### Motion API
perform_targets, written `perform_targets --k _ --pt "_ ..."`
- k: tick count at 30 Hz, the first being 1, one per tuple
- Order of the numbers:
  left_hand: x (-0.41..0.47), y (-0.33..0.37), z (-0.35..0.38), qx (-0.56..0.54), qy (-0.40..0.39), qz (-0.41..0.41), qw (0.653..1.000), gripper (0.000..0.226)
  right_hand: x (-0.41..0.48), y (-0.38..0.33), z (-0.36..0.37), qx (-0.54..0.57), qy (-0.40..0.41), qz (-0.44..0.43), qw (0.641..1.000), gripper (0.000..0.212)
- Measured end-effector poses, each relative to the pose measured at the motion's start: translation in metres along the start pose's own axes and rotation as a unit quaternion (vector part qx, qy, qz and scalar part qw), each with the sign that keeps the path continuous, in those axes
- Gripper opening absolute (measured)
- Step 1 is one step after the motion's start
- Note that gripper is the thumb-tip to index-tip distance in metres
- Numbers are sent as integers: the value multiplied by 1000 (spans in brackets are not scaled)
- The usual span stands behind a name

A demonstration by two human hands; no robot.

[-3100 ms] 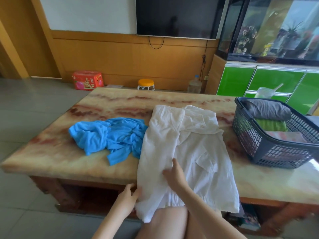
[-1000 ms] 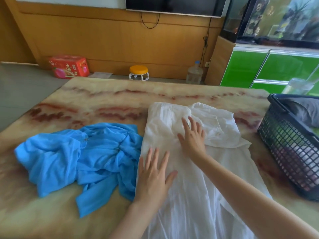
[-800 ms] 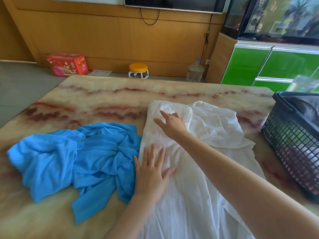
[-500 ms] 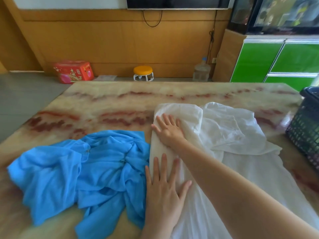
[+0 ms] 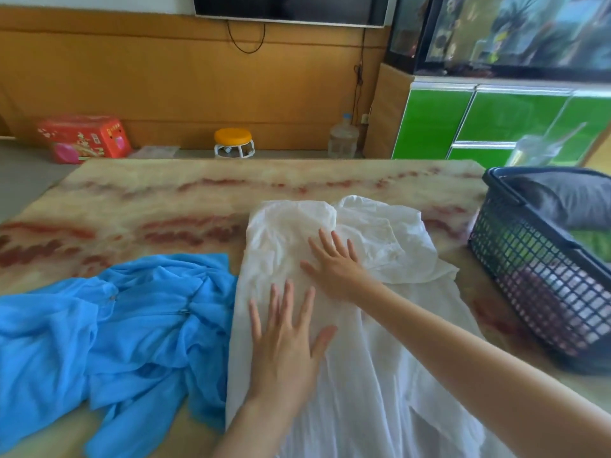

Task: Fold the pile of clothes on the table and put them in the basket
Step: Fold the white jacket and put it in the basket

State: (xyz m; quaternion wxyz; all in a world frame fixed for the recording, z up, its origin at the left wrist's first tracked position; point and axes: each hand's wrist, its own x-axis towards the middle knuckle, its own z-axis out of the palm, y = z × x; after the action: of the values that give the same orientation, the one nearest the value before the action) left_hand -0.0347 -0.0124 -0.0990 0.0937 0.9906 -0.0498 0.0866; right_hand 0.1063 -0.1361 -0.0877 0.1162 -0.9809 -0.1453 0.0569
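A white garment (image 5: 373,385) lies spread lengthwise on the marble table (image 5: 165,206), its sides folded inward. My left hand (image 5: 286,345) presses flat on its left part with fingers spread. My right hand (image 5: 334,262) rests flat a little farther up the cloth, fingers straight. A crumpled blue garment (image 5: 109,335) lies to the left, touching the white one's edge. At the right stands a dark plastic basket (image 5: 529,259) holding folded grey and green clothes.
Beyond the table's far edge are a red box (image 5: 84,138), a small orange-topped stool (image 5: 233,142) and a water jug (image 5: 343,137) on the floor. Green cabinets (image 5: 496,120) and a fish tank stand at the right.
My right hand has slid back from the garment's upper left toward its middle, smoothing it. My left hand stays pressed on the cloth. The view turned right, showing the basket again.
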Motion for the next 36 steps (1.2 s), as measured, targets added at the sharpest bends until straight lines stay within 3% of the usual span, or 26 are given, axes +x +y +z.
perform_targets --k 4,7,11,14,16,21,26,29,33,36 --pt "-10 33 20 6 -67 77 995 66 -9 21 10 32 -51 -6 998 60" --pt "-13 32 37 13 -60 90 994 65 -6 34 -7 99 -44 6 994 61" --pt "7 34 18 -57 2 66 996 61 -53 91 -46 162 159 154 962 66" --pt "28 49 -2 -131 62 61 988 44 -110 138 -55 189 125 303 926 62" --pt "43 65 -16 -179 54 58 981 34 -143 152 -50 172 71 346 919 65" --pt "91 120 -25 -239 2 25 971 31 -174 151 -45 181 38 323 928 36" --pt "135 179 -15 -244 -73 -14 967 34 -178 142 -43 225 25 337 914 36" --pt "148 208 0 -236 -123 -41 963 51 -180 139 -39 292 53 320 899 29" --pt "156 230 25 -148 -165 -72 972 82 -183 133 -41 402 66 287 867 21" --pt "158 229 35 -100 -142 -64 983 61 -183 119 -44 466 62 238 850 15"
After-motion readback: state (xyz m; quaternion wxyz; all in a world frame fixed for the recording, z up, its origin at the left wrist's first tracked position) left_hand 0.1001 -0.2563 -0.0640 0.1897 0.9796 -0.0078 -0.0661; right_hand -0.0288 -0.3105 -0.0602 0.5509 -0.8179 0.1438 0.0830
